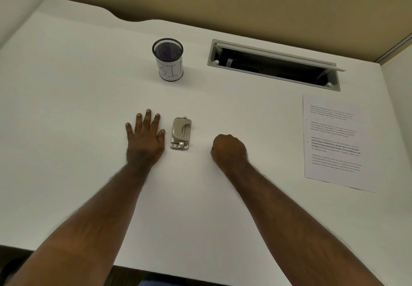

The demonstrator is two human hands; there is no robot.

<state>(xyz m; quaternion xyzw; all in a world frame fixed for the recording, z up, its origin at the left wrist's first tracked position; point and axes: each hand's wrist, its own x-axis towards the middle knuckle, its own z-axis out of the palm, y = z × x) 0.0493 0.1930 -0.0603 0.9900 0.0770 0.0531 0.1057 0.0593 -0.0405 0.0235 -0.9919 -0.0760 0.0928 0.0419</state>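
The hole punch (181,133) lies flat on the white worktop (89,107), near the middle, its length running away from the person and its lever on top. The left hand (145,139) rests palm down just beside it on the left, fingers straight and spread, thumb close to the punch's edge but apart from it. The right hand (229,149) sits a little further off on the other side, curled into a fist on the surface with nothing showing in it.

Neither hand has the punch yet, so the step looks like taking hold of it. It would go best if the nearer left hand pinned the base while the right uncurled and fetched the sheet of paper (334,143) lying well off to the right, feeding one edge squarely into the slot.

By count: one punch, one printed sheet, one mesh cup (168,59) labelled BIN behind the punch, one open cable hatch (274,64) at the back right, and two hands
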